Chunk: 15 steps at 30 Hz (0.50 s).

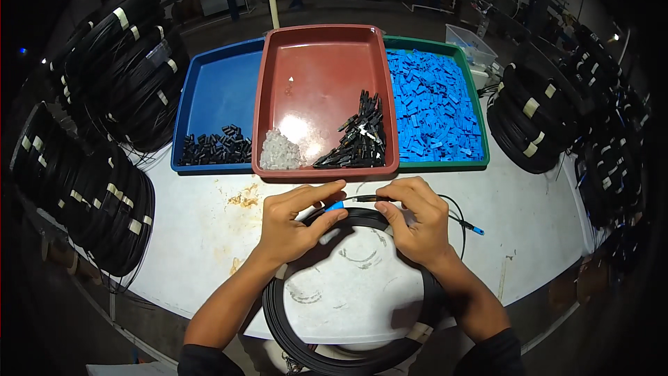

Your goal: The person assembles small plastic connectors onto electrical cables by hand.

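Surface: white worktable [536,223], stained, in a dim workshop
Left hand [296,223]: fingers pinched on a small blue connector piece [335,205], at table centre over the cable coil
Right hand [417,219]: fingertips closed on the thin black cable end [365,198], just beside the blue piece
Cable coil [278,320]: black, flat on the table under both hands; a second blue-tipped end [475,229] lies right of it
Trays: blue tray [216,90] with black parts, red tray [320,63] with clear and black parts, green tray [476,160] heaped with blue pieces
Sides: taped black coil bundles [125,63] stacked left and right
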{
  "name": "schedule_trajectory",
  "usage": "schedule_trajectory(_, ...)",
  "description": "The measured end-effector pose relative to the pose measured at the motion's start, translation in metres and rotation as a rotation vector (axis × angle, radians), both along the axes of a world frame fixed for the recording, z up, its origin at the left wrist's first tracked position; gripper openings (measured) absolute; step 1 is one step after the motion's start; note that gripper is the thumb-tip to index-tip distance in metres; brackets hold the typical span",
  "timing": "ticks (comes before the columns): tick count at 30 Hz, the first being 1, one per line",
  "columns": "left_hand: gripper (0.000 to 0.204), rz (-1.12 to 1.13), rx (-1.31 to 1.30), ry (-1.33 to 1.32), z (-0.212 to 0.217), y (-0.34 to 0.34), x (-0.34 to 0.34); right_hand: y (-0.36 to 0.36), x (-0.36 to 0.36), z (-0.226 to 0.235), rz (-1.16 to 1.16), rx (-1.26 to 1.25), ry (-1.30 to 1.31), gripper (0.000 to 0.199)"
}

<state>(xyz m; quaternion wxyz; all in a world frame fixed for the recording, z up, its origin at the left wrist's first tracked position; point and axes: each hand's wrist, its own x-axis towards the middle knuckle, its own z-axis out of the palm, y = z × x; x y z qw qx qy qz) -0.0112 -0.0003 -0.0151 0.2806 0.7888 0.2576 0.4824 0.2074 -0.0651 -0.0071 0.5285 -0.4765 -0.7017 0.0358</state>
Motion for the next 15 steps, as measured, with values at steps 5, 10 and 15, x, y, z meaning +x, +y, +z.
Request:
schedule_trajectory(5, 0.052, -0.021, -0.015, -0.096, -0.004, 0.0018, 0.0014, -0.0003, -0.0002, 0.0008, 0.014, 0.007, -0.002, 0.017)
schedule_trajectory(10, 0.048, 0.012, 0.005, -0.056, -0.0028, 0.0005, -0.001, 0.0002, -0.0003, 0.0015, 0.036, 0.046, -0.025, 0.018)
schedule_trajectory(15, 0.045, 0.021, 0.028, -0.072, -0.0027, -0.0009, 0.0, -0.0009, -0.0002, 0.0029, 0.059, 0.06, -0.052, 0.018)
